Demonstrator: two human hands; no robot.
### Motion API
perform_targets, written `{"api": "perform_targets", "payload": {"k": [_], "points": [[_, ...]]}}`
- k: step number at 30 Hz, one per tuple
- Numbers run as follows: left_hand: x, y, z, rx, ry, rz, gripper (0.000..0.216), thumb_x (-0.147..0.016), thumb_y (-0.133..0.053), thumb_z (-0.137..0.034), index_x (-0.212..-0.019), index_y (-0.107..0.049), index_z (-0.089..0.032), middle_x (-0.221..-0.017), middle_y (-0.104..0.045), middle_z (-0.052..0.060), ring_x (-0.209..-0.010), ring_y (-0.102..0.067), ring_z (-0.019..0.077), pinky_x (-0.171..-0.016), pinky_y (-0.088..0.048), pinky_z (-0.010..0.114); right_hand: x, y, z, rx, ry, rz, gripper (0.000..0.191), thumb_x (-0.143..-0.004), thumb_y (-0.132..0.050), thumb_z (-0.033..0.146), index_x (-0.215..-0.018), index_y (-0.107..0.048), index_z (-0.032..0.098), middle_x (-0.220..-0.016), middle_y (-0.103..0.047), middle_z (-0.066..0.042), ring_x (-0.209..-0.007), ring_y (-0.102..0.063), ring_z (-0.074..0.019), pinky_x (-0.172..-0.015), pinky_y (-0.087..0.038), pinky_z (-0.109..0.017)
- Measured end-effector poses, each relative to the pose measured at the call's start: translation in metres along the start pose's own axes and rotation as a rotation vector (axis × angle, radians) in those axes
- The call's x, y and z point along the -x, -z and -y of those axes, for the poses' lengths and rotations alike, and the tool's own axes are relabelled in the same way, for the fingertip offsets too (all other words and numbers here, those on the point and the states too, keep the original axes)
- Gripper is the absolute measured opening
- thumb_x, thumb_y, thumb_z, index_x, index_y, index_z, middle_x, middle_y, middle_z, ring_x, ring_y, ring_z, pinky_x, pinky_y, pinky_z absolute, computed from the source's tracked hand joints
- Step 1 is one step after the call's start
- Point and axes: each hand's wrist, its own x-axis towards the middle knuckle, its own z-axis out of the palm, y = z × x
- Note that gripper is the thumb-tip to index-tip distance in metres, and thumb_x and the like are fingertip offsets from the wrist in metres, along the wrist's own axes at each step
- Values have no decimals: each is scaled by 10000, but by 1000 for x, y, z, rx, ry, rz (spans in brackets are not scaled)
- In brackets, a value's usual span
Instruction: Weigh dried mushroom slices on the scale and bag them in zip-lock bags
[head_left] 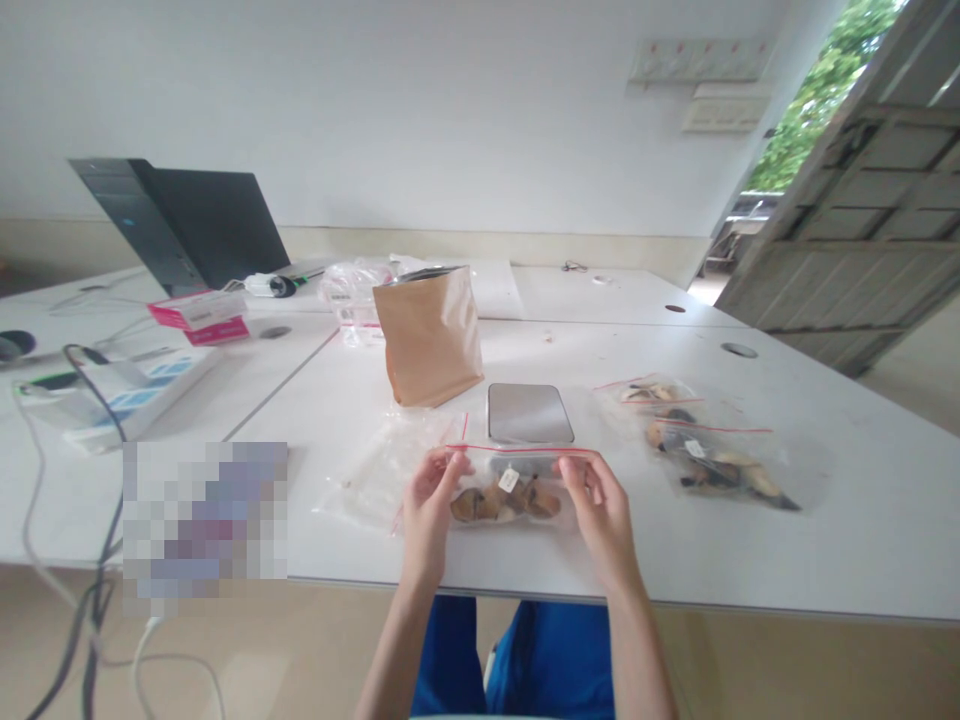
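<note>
On a white table (825, 520) below frame centre, the left hand (429, 500) and right hand (600, 505) pinch the red-striped top of a zip bag (510, 490) of brownish pieces, just before a small scale (529, 412). Sealing looks underway; next, fingers should press evenly along the strip.

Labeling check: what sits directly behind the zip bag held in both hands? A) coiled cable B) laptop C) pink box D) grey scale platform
D: the flat grey scale platform lies just beyond the zip bag pinched by the left hand and right hand.
</note>
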Motion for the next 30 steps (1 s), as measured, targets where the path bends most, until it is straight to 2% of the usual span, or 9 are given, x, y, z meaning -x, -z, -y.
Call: {"api": "perform_targets", "payload": {"k": [2,7,11,16,21,26,30], "points": [[1,-1,-2,-6,-5,-8,258,-731,-636,-431,-756,-608,-175,-709,-627,-2,-691,-557,116,-620,-397,196,-1,2,-3,-1,13,0,276,-793,-581,456,-828,-611,184,-771,-632,-34,-773,-575,-188,-735,-439,-295],[5,-6,1,-34,-138,-91,259,-761,-609,-427,-722,-594,-171,-723,-611,10,-705,-544,125,-674,-413,216,-1,3,-10,-18,35,-49,235,-763,-630,408,-770,-615,174,-722,-598,-12,-711,-537,-159,-700,-420,-277],[9,-8,5,-5,-128,-155,250,-764,-613,-419,-781,-592,-170,-722,-602,6,-709,-553,124,-682,-423,215,2,-1,-8,-53,11,-64,226,-747,-649,395,-755,-612,172,-716,-594,-6,-701,-530,-150,-691,-412,-267],[8,-8,6,6,-61,-94,274,-759,-609,-441,-802,-603,-171,-745,-613,4,-695,-565,114,-626,-424,194,4,-7,-2,-196,-84,-78,246,-745,-640,423,-747,-620,179,-734,-643,-18,-758,-584,-174,-729,-448,-281],[8,-7,11,68,-55,-88,309,-756,-617,-446,-894,-623,-169,-819,-629,15,-712,-565,114,-639,-440,195,6,-13,2,-180,-117,-34,308,-727,-641,469,-844,-672,186,-865,-705,-53,-868,-632,-226,-799,-477,-348],[9,-6,12,80,8,42,250,-753,-640,-407,-780,-623,-158,-713,-613,-19,-695,-555,108,-668,-428,201,7,-13,4,-211,-194,-10,317,-697,-682,444,-862,-693,173,-904,-717,-70,-902,-644,-238,-826,-484,-367],[9,-5,9,48,15,56,284,-762,-623,-427,-821,-656,-151,-756,-659,13,-729,-585,134,-671,-439,218,7,-10,5,-213,-168,-31,277,-684,-704,411,-824,-698,172,-866,-720,-62,-883,-642,-228,-850,-473,-373]]}}
